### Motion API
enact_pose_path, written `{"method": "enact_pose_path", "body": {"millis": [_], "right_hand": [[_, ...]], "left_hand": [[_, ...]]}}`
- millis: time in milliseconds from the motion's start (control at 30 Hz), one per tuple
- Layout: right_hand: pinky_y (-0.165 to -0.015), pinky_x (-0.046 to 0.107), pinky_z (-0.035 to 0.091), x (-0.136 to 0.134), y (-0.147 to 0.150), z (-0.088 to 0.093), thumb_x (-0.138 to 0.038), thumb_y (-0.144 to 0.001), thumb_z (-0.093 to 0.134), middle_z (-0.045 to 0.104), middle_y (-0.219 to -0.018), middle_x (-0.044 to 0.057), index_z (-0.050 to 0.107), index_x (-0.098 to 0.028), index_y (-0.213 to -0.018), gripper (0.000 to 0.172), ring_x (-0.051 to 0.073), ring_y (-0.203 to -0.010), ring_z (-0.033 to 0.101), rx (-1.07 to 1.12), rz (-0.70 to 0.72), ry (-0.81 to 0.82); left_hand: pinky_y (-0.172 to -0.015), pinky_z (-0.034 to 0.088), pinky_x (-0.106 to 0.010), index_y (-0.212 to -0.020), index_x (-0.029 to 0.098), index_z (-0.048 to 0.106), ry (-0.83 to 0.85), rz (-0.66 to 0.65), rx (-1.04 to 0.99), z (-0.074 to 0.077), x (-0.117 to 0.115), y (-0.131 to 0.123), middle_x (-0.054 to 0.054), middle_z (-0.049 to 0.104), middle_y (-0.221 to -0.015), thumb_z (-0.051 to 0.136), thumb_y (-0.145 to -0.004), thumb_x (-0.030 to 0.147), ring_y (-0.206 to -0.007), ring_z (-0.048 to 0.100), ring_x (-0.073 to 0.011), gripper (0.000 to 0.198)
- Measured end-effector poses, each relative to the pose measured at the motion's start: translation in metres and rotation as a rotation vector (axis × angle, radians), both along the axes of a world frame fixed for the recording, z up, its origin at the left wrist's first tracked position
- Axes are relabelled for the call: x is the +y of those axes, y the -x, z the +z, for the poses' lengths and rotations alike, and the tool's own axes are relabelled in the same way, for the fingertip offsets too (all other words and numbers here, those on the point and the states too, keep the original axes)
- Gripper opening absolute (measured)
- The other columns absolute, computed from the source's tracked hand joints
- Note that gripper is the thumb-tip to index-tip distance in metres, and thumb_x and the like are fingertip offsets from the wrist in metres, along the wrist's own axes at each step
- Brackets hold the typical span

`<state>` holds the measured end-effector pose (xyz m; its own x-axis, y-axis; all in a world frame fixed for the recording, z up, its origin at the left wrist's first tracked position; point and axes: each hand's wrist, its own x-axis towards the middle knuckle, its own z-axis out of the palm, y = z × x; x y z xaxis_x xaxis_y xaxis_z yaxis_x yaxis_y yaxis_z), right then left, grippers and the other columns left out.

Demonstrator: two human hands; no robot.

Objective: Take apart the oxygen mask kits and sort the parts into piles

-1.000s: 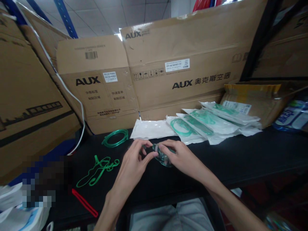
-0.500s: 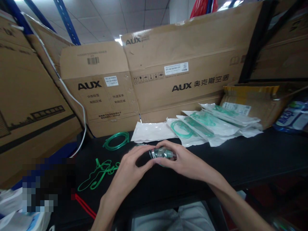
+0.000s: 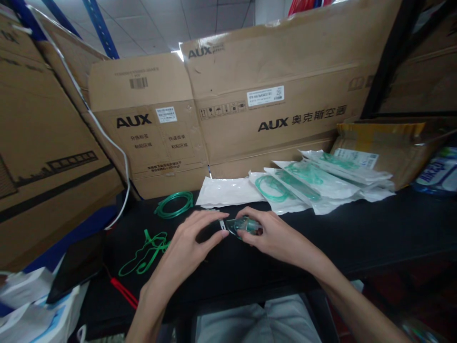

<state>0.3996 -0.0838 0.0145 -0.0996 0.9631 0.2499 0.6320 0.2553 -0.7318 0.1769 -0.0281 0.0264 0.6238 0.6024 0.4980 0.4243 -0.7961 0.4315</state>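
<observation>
Centrally, I hold one clear greenish plastic piece (image 3: pixel 233 227) over the table (image 3: pixel 357 233), long axis crosswise, bulk grasped in my right hand (image 3: pixel 276 235), left-end pale strip (image 3: pixel 222 225) pinched by my left hand (image 3: pixel 191 234).

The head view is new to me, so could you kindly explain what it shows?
There is no machine here: you see a person's two bare hands, filmed by a camera worn on the head, looking forward and down. The left hand pinches a small pale strip. The right hand grips a clear greenish piece, partly hidden. The strip sits right by that piece, though I cannot tell whether they are joined. On the black table lie a green coil to the left, tangled green cord nearer the person, and white packets farther back, several showing green inside. Behind stands cardboard.
</observation>
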Motion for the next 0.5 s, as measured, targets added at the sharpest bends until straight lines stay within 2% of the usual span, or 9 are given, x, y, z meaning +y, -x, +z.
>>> {"method": "enact_pose_path", "body": {"millis": [167,300,400,500], "right_hand": [[-0.069,0.029,0.042,0.005,-0.004,-0.003,-0.036,-0.088,0.062,0.062,-0.079,-0.001,0.064,-0.027,-0.113,0.027,0.018,-0.072,0.056,-0.085,-0.040,-0.012],[-0.066,0.028,0.042,0.005,-0.006,-0.003,-0.038,-0.087,0.063,0.060,-0.075,-0.002,0.065,-0.027,-0.113,0.029,0.017,-0.067,0.054,-0.085,-0.038,-0.018],[-0.064,0.027,0.042,0.004,-0.008,-0.003,-0.037,-0.085,0.065,0.059,-0.071,-0.003,0.068,-0.026,-0.112,0.029,0.016,-0.065,0.054,-0.039,-0.020,-0.049],[-0.063,0.026,0.043,0.004,-0.010,-0.004,-0.036,-0.083,0.068,0.060,-0.071,-0.003,0.069,-0.026,-0.112,0.030,0.016,-0.064,0.055,0.006,-0.004,-0.063]], "left_hand": [[-0.101,0.047,-0.036,-0.097,0.027,0.069,0.142,-0.002,0.156,0.008,0.000,0.018,-0.001,0.070,-0.114,0.067,-0.090,0.035,-0.110,0.063,-0.0206,0.011],[-0.105,0.043,-0.038,-0.082,0.026,0.069,0.237,0.009,0.299,0.001,0.003,0.024,0.000,0.069,-0.116,0.070,-0.086,0.035,-0.111,0.063,-0.0213,0.010],[-0.102,0.045,-0.037,-0.090,0.028,0.072,0.275,0.038,0.338,-0.009,0.006,0.024,-0.001,0.070,-0.113,0.072,-0.082,0.037,-0.109,0.063,-0.0228,0.012],[-0.098,0.048,-0.036,-0.117,0.032,0.068,0.326,0.094,0.349,-0.014,0.007,0.025,-0.001,0.069,-0.115,0.072,-0.081,0.036,-0.108,0.063,-0.0231,0.037]]}}
